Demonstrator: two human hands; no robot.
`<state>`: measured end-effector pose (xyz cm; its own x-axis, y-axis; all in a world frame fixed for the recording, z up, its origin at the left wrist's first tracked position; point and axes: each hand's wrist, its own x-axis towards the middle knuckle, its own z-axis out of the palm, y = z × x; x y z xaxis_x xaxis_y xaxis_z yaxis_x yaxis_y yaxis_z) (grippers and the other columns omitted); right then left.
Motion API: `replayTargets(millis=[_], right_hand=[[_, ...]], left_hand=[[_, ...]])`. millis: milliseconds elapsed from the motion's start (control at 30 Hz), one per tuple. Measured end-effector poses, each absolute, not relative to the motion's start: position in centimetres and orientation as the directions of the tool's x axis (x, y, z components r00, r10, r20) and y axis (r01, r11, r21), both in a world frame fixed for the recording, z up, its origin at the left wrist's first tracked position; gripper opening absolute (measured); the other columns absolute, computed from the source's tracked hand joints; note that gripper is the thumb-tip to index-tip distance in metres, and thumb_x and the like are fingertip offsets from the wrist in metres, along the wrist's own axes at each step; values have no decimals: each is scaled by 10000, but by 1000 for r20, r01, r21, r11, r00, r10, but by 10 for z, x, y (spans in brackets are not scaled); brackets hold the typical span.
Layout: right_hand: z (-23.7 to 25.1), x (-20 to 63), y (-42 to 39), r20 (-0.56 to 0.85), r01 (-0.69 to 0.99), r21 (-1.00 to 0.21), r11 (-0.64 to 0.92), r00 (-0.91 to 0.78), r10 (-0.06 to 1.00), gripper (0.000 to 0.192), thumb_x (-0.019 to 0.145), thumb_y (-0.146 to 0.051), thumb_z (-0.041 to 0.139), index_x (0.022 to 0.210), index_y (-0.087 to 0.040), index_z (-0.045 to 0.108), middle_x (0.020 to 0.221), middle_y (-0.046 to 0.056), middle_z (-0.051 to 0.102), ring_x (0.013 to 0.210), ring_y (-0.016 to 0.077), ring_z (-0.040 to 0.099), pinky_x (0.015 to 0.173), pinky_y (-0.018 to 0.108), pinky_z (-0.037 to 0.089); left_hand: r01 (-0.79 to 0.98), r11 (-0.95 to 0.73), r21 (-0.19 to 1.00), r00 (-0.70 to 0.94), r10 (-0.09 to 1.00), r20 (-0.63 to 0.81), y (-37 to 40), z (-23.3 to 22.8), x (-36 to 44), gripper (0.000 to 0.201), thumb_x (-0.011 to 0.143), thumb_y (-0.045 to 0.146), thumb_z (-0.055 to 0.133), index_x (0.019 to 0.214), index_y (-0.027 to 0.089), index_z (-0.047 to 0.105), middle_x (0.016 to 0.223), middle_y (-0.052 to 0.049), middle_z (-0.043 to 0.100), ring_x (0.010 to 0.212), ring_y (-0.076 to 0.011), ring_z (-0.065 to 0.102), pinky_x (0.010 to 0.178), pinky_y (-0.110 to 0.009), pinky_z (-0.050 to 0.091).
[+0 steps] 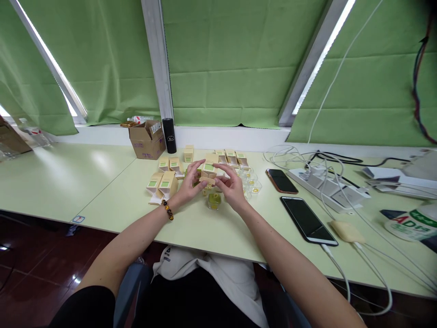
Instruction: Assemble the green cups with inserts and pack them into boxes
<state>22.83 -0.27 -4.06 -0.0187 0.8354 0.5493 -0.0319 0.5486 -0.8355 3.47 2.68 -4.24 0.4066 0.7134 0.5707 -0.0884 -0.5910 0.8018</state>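
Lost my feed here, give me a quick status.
Both hands, left hand and right hand, on one small carton. Clear jar just below. More cartons crowd left.

Two phones (308, 220), power strip (327, 189), perhaps flask (169, 135)

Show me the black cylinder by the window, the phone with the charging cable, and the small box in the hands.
black cylinder (169, 135), head view, middle of its side.
phone (308, 220), head view, centre of the dark screen.
small box (208, 171), head view, its front face.
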Motion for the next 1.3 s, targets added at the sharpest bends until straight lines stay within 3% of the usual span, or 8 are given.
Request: replayTargets(millis=[167,333,600,1300], right_hand=[[-42,228,-4,557,-37,-831,556,-48,829,515,898,-606,766,1325,-324,703,1507,96,435,820,136,714,889,428,678],[-43,226,-5,565,-64,-825,562,-69,822,524,887,-604,782,1317,-315,702,1478,101,427,875,157,725,945,436,663],[-43,224,-7,559,-86,-829,553,-80,825,537,852,-573,834,1310,-325,704,1482,94,404,940,180,740,976,448,652],[-42,221,-6,585,-59,-810,583,-16,811,474,876,-563,816,1278,-329,727,1446,84,449,845,140,732,898,410,664]], left_hand=[[-140,-533,835,369,754,543,23,-39,37,726,945,572,716,1552,285,441,1613,-151,389,1107,-217,659,877,-327,580],[-129,-542,831,334,765,551,19,-33,38,684,934,556,726,1495,264,466,1536,-142,482,1064,-223,669,900,-370,568],[-121,-538,834,320,774,546,19,-33,38,636,942,531,713,1473,274,474,1585,-137,436,1110,-232,652,911,-371,569],[-17,-675,737,264,708,655,23,-39,39,554,976,520,706,1451,288,540,1491,-134,436,1161,-213,628,974,-368,572]])
